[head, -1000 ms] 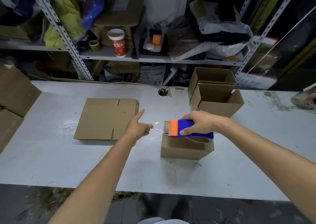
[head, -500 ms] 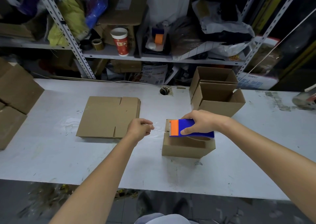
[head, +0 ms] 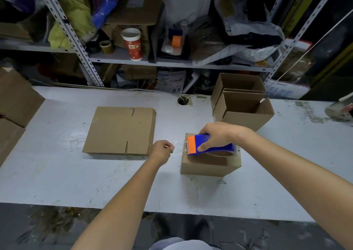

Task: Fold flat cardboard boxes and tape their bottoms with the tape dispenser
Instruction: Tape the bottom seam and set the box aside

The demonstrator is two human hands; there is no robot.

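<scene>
Tape dispenser (head: 219,149) (in right hand (head: 219,135)) rests on box (head: 210,166) edge.

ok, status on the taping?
Right hand grips tape dispenser on box. Left hand curled beside it, tape hold unclear. Flat boxes lie apart, left.

I see my right grip (head: 219,135) holding the blue-and-orange tape dispenser (head: 212,147) on top of the folded box (head: 208,165) on the white surface (head: 57,173). Just left of the box my left grip (head: 162,151) is curled, clear of it. The flat cardboard stack (head: 120,131) lies farther left; two open boxes (head: 246,114) stand behind the box.
</scene>
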